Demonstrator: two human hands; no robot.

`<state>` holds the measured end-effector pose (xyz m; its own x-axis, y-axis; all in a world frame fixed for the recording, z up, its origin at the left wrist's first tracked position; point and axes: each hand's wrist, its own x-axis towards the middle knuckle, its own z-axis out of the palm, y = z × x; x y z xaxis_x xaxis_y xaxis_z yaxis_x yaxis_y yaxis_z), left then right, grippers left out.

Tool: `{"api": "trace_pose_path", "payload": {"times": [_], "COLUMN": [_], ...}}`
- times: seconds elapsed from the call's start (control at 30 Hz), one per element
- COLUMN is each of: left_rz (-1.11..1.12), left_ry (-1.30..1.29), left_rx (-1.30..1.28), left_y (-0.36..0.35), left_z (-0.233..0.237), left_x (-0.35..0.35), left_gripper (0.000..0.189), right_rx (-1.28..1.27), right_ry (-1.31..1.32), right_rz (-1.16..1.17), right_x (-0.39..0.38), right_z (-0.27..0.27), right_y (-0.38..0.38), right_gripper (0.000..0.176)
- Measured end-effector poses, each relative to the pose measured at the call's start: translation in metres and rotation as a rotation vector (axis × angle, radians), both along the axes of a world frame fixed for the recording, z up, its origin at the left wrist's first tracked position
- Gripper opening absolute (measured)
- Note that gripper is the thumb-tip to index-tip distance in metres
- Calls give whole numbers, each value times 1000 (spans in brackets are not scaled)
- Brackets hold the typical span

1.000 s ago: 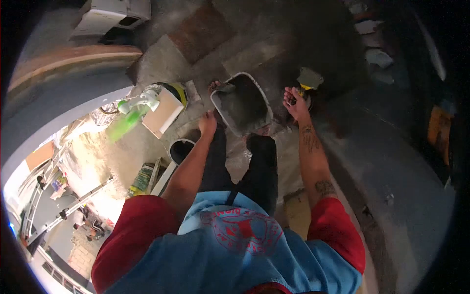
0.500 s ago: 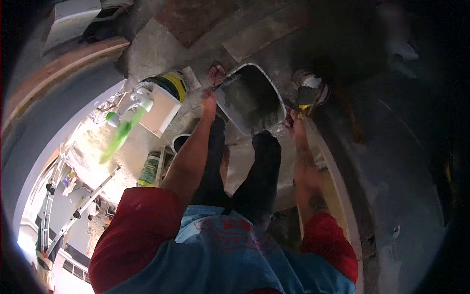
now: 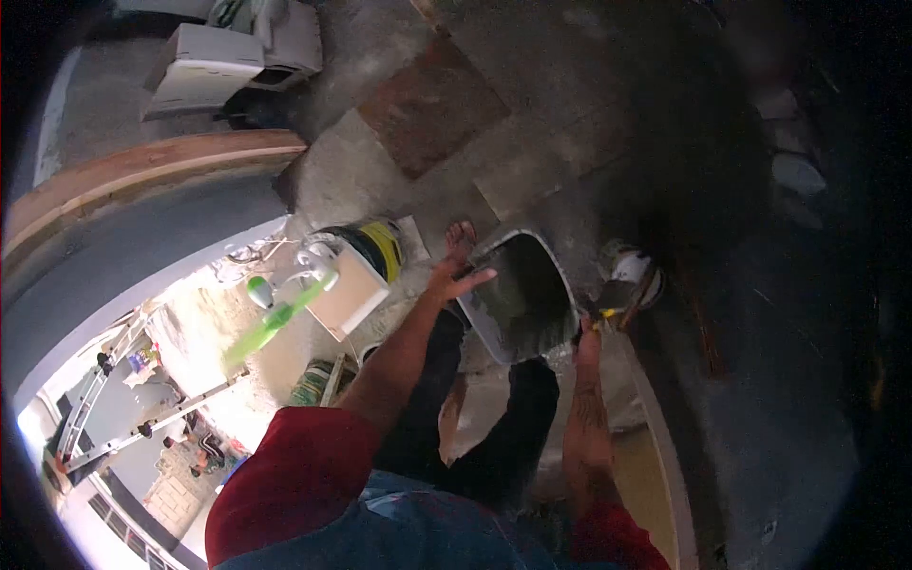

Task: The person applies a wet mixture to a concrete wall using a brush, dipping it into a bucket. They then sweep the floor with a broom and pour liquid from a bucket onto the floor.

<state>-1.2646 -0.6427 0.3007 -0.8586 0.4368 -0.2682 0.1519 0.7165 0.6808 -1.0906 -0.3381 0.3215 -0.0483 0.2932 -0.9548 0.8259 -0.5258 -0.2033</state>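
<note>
A rectangular tub [image 3: 567, 268] with a pale rim and dark, wet-looking contents stands on the floor before my dark-trousered legs. My left hand [image 3: 458, 281] is open at its left rim, fingers apart and thumb stretched over the edge. At the right rim, my right hand [image 3: 587, 328] has its fingers closed; what they hold is hidden in shadow. A small yellow piece [image 3: 606, 313] shows beside that hand. Just beyond stands a pale bucket [image 3: 627, 266] with a tool across it. What looks like a bare foot [image 3: 461, 237] is near the tub's upper left corner.
To the left are a fan with green blades [image 3: 275, 325], a light box [image 3: 347, 296] and a yellow-and-black container [image 3: 382, 249]. A ladder [image 3: 157, 418] stands farther left, near a person [image 3: 204, 451]. A brown board [image 3: 432, 106] lies ahead.
The view has shifted, so the tub and floor objects appear lower and farther right. My left hand has opened from its closed hold at the tub's left rim; my right hand remains beside the right rim.
</note>
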Motion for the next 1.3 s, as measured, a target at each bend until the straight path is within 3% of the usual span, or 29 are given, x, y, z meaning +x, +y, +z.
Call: {"api": "trace_pose_path", "payload": {"times": [0.03, 0.1, 0.13, 0.2, 0.23, 0.33, 0.37, 0.43, 0.5, 0.53, 0.6, 0.63, 0.73, 0.8, 0.87, 0.93, 1.0, 1.07, 1.1, 1.2, 1.23, 1.3], "left_rz": [26, 57, 6, -21, 89, 350, 309, 295, 448, 468, 509, 532, 574, 424, 404, 369, 577, 633, 694, 610, 704, 799], "left_ry": [-155, -269, -64, 162, -149, -603, -296, -1, -715, -730, -491, -402, -267, -455, -514, -586, -442, -355, -292, -273, -283, -351], "left_rx": [-22, -37, -77, -126, -1, 108, 148, 211, 10, 51, 109, 137, -8, 26, -7, -55, 36, -24, -76, 89, 8, -89], "left_y": [0, 2, -3, -10, -14, -12, -13, -5, -5, -2, -5, -6, -22, -34, -47, -57, -70, -80, -87, -116, -121, -133], "left_z": [2, -8, -31, -47, -45, 17, 21, 50, 113, 139, 180, 198, 263, 327, 352, 373, 378, 352, 358, 395, 411, 426], "left_x": [-1, -5, 0, -1, 0, -19, -19, -30, -52, -58, -80, -92, -140, -185, -207, -221, -225, -233, -239, -278, -293, -299], "left_gripper": [78, 78, 73, 68, 60, 42, 47, 52, 65, 65, 75, 80, 85, 87, 87, 87, 88, 86, 84, 78, 75, 72], "right_rx": [27, 213, 279, 212, 187, 215, 235, 288, 316, 347, 277, 273, 182, 104, 125, 154, 183, 329, 286, 236, 244, 221], "right_ry": [-63, 195, 363, 228, 183, 137, 122, 104, 58, 55, 167, 82, 268, 398, 306, 305, 291, 211, 264, 277, 470, 536], "right_rz": [75, -21, -55, -36, -17, 19, 33, 52, 43, 79, -41, -21, 28, 42, 32, 90, 136, 356, 376, 614, 611, 717], "right_x": [12, 58, 79, 38, 26, -6, -17, -38, -53, -62, -97, -117, -154, -198, -225, -252, -290, -337, -356, -423, -445, -478], "right_z": [-14, -95, -131, -80, -60, -16, 1, 42, 79, 103, 154, 187, 252, 283, 322, 343, 355, 365, 353, 353, 330, 341], "right_y": [3, -6, -7, -7, -7, -6, -6, -1, 10, 15, 5, 0, -6, -19, -30, -38, -49, -58, -56, -65, -71, -90], "right_gripper": [46, 37, 31, 32, 32, 33, 34, 35, 30, 30, 32, 35, 33, 33, 31, 30, 29, 28, 28, 26, 26, 25]}}
